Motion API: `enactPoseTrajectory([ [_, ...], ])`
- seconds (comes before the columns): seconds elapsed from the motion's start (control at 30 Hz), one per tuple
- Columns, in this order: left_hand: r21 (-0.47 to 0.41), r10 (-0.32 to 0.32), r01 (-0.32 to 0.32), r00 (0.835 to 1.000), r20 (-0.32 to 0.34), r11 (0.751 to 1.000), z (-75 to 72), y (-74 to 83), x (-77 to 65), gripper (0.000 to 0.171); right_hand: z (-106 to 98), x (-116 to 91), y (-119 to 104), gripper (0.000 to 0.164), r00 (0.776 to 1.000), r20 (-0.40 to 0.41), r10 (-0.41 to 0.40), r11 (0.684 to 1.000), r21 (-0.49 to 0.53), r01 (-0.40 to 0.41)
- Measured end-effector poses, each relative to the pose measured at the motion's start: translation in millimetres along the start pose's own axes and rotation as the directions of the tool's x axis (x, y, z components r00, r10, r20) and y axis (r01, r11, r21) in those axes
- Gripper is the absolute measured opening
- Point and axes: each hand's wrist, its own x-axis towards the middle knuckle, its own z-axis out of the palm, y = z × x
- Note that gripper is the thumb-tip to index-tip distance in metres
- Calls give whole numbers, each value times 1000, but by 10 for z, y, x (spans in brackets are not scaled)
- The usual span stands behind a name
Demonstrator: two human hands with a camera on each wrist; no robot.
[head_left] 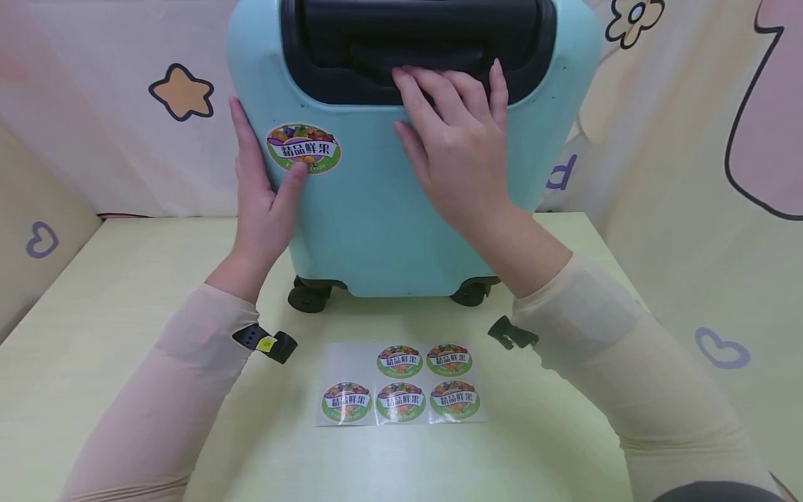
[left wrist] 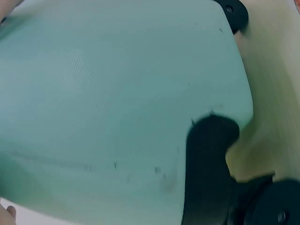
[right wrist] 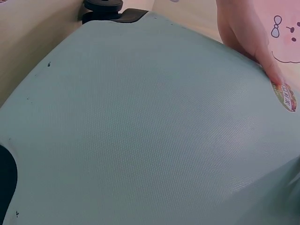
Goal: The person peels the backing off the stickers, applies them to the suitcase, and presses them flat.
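Observation:
A light blue suitcase (head_left: 389,209) with a black handle recess (head_left: 433,42) stands upright on the table. An oval fruit sticker (head_left: 303,143) lies on its upper left front. My left hand (head_left: 260,188) rests along the suitcase's left side, fingers straight, with the thumb touching the sticker's lower edge. In the right wrist view, that thumb also touches the sticker (right wrist: 287,99). My right hand (head_left: 461,139) lies against the upper front, its fingertips over the recess's lower edge and its fingers slightly bent. The left wrist view shows the suitcase shell (left wrist: 117,93) and black wheels (left wrist: 276,206).
In front of the suitcase lies a white sticker sheet (head_left: 348,362) holding several oval fruit stickers, with its upper left spot bare. The pale green table (head_left: 125,335) has patterned curtains (head_left: 113,90) behind and beside it. Small straps (head_left: 266,343) stick out at both wrists.

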Motion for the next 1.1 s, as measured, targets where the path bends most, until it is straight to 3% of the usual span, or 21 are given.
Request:
enactPoseTrajectory([
  [0.17, 23, 146, -147, 988, 49, 989, -62, -188, 11, 82, 23, -15, 20, 38, 999, -23, -26, 999, 18, 27],
  [0.23, 15, 168, -170, 984, 63, 985, -89, -205, 7, 70, 26, -36, 29, 38, 999, -20, -41, 999, 25, 41],
  [0.27, 17, 151, -153, 986, 75, 988, -109, -158, -5, 65, 26, -52, 30, 39, 999, -18, -50, 998, 32, 51],
  [0.37, 36, 37, -41, 994, 107, 999, -197, -5, -63, 56, 16, -154, 24, 40, 995, 1, -102, 993, 67, 102],
  [0.43, 74, -108, 100, 988, 108, 992, -263, 77, -144, 55, 7, -288, 1, 42, 988, 33, -153, 981, 125, 148],
  [0.5, 110, -250, 239, 963, 97, 965, -329, 75, -282, 54, -10, -498, -38, 42, 973, 109, -203, 961, 214, 176],
  [0.57, 132, -380, 367, 919, 100, 921, -394, 27, -486, 53, -47, -774, -106, 42, 940, 252, -232, 940, 305, 150],
  [0.63, 156, -510, 488, 844, 165, 859, -464, 13, -745, 54, -93, -1087, -187, 40, 858, 447, -254, 920, 384, 72],
  [0.67, 160, -568, 545, 794, 216, 823, -495, 26, -884, 54, -120, -1243, -234, 38, 798, 544, -260, 916, 401, 25],
  [0.7, 166, -623, 603, 730, 281, 780, -526, 48, -1021, 55, -146, -1389, -281, 38, 728, 631, -268, 915, 402, -12],
  [0.77, 164, -709, 720, 570, 415, 675, -577, 107, -1282, 58, -185, -1635, -362, 35, 600, 747, -287, 922, 385, -39],
  [0.8, 161, -738, 775, 485, 468, 611, -595, 142, -1398, 60, -195, -1730, -393, 34, 554, 777, -298, 925, 379, -35],
  [0.83, 154, -762, 828, 403, 507, 540, -611, 173, -1505, 62, -203, -1806, -419, 33, 524, 794, -307, 928, 373, -21],
  [0.9, 136, -787, 905, 267, 557, 403, -633, 215, -1675, 65, -208, -1910, -452, 31, 497, 806, -321, 930, 366, 7],
  [0.93, 125, -791, 929, 219, 571, 347, -640, 232, -1737, 65, -207, -1942, -461, 29, 495, 807, -322, 932, 363, 14],
  [1.0, 102, -795, 960, 152, 588, 259, -641, 249, -1826, 68, -196, -1979, -471, 26, 481, 815, -322, 932, 363, 9],
  [1.03, 86, -792, 970, 134, 596, 229, -636, 249, -1856, 68, -191, -1992, -475, 25, 471, 821, -322, 931, 364, 3],
  [1.1, 51, -783, 982, 114, 612, 183, -608, 247, -1895, 69, -172, -2020, -480, 25, 440, 835, -329, 933, 360, 13],
])
